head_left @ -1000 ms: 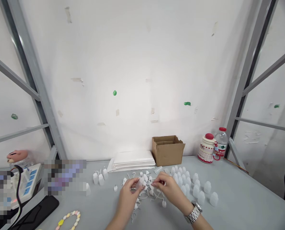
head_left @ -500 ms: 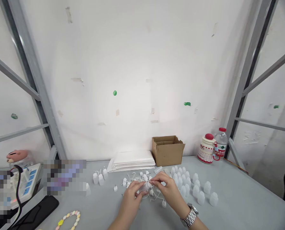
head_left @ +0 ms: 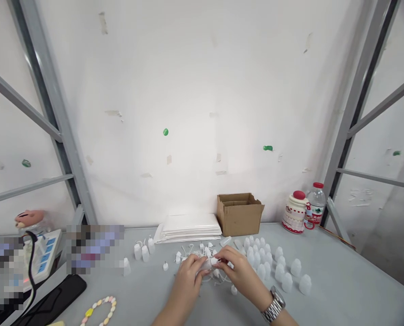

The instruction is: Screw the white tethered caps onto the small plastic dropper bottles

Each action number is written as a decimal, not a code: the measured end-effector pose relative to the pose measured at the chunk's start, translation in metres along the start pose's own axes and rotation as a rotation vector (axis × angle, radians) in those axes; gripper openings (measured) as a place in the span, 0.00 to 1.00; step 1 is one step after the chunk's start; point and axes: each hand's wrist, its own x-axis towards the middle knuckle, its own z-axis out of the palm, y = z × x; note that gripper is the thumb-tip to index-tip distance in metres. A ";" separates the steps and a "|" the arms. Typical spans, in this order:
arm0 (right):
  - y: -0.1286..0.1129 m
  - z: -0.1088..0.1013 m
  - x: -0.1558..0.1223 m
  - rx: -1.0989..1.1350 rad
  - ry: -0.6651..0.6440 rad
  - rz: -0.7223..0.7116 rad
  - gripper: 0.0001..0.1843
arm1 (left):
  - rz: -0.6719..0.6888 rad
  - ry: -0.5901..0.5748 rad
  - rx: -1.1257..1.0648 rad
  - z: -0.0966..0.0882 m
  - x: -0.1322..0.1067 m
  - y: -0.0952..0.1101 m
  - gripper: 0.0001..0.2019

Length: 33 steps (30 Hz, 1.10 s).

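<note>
My left hand [head_left: 185,277] is closed around a small translucent white bottle [head_left: 205,265], which lies tilted with its mouth toward the right. At that mouth, the fingers of my right hand [head_left: 240,273] pinch a small white cap [head_left: 214,261]. Whether the cap is fully seated cannot be seen. Beneath and behind both hands lies a loose pile of white caps with thin tubes [head_left: 208,250], partly hidden by the fingers. Several frosted bottles [head_left: 261,271] stand to the right of my right hand. Over on the left, a few bottles with caps and tubes [head_left: 145,253] stand together.
An open cardboard box [head_left: 242,220] and a stack of white envelopes [head_left: 188,228] stand against the wall. A cream jar [head_left: 294,213] and a clear bottle [head_left: 316,203] are at back right. On the left are a black phone [head_left: 52,301], a bead bracelet [head_left: 112,308] and a power strip [head_left: 49,253].
My right fingers have shifted slightly right at the bottle's mouth, and the white cap there shows more clearly. My left hand keeps its hold. The whole view has moved a little.
</note>
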 end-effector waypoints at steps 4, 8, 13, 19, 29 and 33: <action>0.001 0.000 -0.002 -0.171 -0.053 -0.078 0.06 | 0.056 0.014 0.097 0.001 0.000 -0.002 0.13; 0.000 0.001 -0.004 -0.351 -0.100 -0.110 0.07 | 0.210 0.035 0.314 0.003 0.000 -0.009 0.15; -0.001 0.005 -0.004 -0.426 -0.117 -0.030 0.10 | 0.459 0.107 0.579 0.006 -0.002 -0.015 0.18; 0.000 0.009 -0.003 -0.357 -0.033 0.071 0.13 | 0.597 0.226 0.667 0.006 0.000 -0.014 0.16; 0.001 0.005 -0.004 -0.214 -0.002 -0.048 0.06 | 0.639 0.210 0.642 -0.002 0.001 -0.013 0.18; 0.000 0.005 -0.005 -0.204 -0.013 -0.024 0.06 | 0.683 0.258 0.652 -0.002 0.002 -0.014 0.14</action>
